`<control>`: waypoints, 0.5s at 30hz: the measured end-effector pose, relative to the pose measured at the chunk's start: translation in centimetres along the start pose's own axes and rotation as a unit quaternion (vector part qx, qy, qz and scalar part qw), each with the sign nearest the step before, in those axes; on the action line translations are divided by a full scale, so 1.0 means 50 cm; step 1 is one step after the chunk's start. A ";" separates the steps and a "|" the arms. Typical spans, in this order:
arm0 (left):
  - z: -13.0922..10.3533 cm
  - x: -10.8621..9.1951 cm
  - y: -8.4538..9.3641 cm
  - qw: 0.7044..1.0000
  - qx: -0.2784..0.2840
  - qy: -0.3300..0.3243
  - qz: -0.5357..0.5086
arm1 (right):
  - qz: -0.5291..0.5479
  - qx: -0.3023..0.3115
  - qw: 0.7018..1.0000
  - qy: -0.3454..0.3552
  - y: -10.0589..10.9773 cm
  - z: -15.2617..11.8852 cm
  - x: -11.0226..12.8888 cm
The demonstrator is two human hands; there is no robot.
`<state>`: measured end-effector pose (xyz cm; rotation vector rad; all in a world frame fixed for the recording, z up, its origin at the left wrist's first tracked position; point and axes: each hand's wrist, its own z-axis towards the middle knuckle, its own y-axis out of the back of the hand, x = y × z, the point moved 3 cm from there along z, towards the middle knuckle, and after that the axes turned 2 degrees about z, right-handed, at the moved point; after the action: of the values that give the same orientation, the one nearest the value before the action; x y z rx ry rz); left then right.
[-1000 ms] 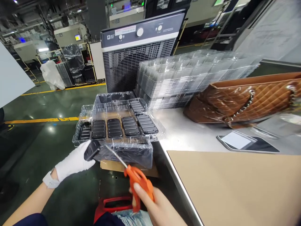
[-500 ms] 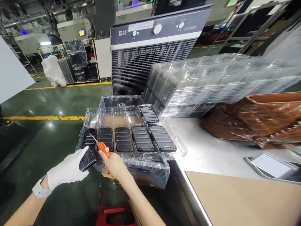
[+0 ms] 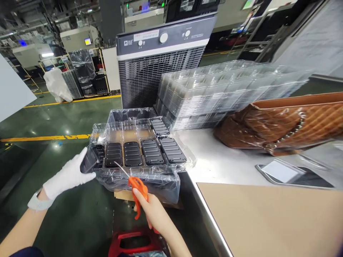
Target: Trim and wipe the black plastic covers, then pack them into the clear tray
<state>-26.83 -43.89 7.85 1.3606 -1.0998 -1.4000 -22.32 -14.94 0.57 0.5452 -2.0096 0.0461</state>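
My left hand point(image 3: 70, 175), in a white glove, grips a dark plastic part point(image 3: 88, 161) at the left end of a clear blister tray point(image 3: 115, 132). The part is blurred and tilted. My bare right hand point(image 3: 157, 211) is closed round an orange air blow gun point(image 3: 138, 186), whose thin metal nozzle points up and left over the tray's front edge. Black ribbed covers point(image 3: 133, 154) lie in the front row of tray pockets, and one more black cover point(image 3: 160, 126) sits in the back right pocket. Beneath the tray is a box lined with clear plastic point(image 3: 160, 185).
A tall stack of clear trays point(image 3: 193, 96) stands behind, beside a grey air cooler point(image 3: 163, 46). On the metal table point(image 3: 199, 153) are a brown quilted bag point(image 3: 268, 125), a phone-like device point(image 3: 297, 175) and a cardboard sheet point(image 3: 268, 217). A red stool point(image 3: 134, 241) is below.
My left hand has moved left and up with the part. My right hand has drawn the air blow gun right and down, away from the part. The view has shifted to the right.
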 end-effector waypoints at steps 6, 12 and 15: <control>0.131 -0.002 0.042 0.974 0.017 -0.127 0.188 | 0.084 -0.031 0.996 -0.006 0.032 -0.064 -0.108; 0.127 -0.010 0.030 0.954 0.086 -0.228 0.176 | 0.114 -0.036 0.993 0.010 0.026 -0.105 -0.176; 0.121 0.009 0.016 0.976 0.075 -0.153 0.139 | 0.117 -0.041 0.992 0.009 0.017 -0.124 -0.201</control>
<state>-32.87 -44.41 8.60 1.0613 -1.5617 -1.3660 -13.63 -8.98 -4.76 0.2542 -2.0395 0.1116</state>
